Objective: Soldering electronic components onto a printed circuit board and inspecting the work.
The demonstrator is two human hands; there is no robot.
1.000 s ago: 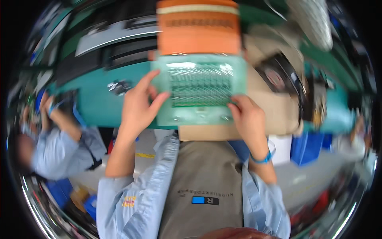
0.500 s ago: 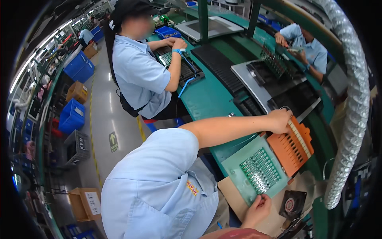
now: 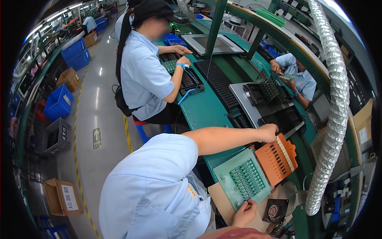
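Note:
My left hand (image 3: 268, 133) reaches across with its fingers curled over the far left corner of an orange slotted plate (image 3: 273, 161). A pale strip with a row of dark slots runs along that plate. Adjoining it on the near side is a translucent green fixture plate (image 3: 223, 172), carrying a green circuit board panel (image 3: 247, 180) of several narrow strips with small parts. My right hand (image 3: 244, 214) is closed at the near edge of the fixture plate, thumb and fingers pinched together there. Its fingertips partly hide that edge.
Brown cardboard (image 3: 218, 199) lies beneath the fixture, with a black square fan (image 3: 275, 210) beside it. A silver flexible duct (image 3: 334, 79) hangs at the right. To the left, a co-worker (image 3: 147, 71) handles boards; another person (image 3: 296, 73) works across the line.
The whole view has shifted, so the bench and fixture appear farther left. Both hands keep their places at the orange plate and the fixture plate's edge. The co-worker's hands have moved apart.

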